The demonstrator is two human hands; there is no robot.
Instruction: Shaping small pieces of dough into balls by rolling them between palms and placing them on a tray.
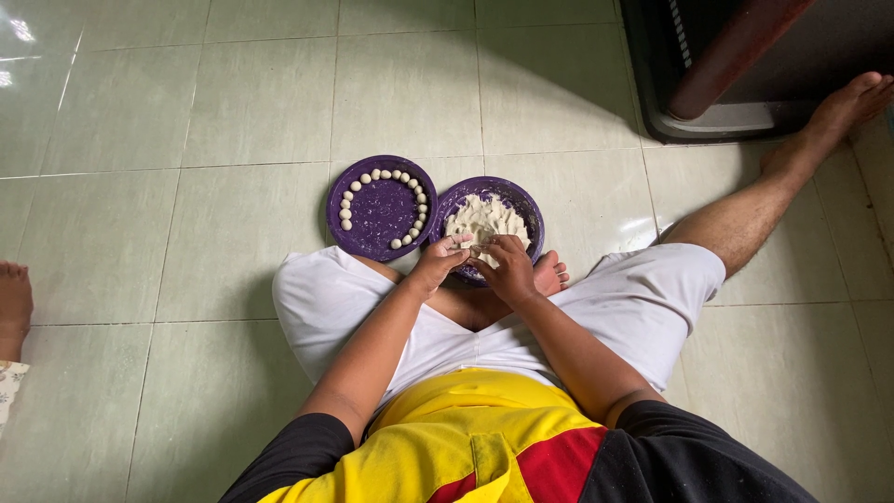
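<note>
I sit on a tiled floor with two purple plates in front of me. The right plate (526, 207) holds a mound of white dough (482, 220). The left plate (380, 210) carries several small white dough balls (416, 191) lined along its rim. My left hand (440, 259) and my right hand (506, 263) meet at the near edge of the dough plate, both pinching a small piece of dough (477, 250) between the fingers.
My right leg stretches toward a dark appliance base (736, 112) at the top right; my other foot (551, 272) is tucked by the dough plate. Another person's foot (13, 303) shows at the left edge. Pale green floor tiles (186, 233) surround the plates.
</note>
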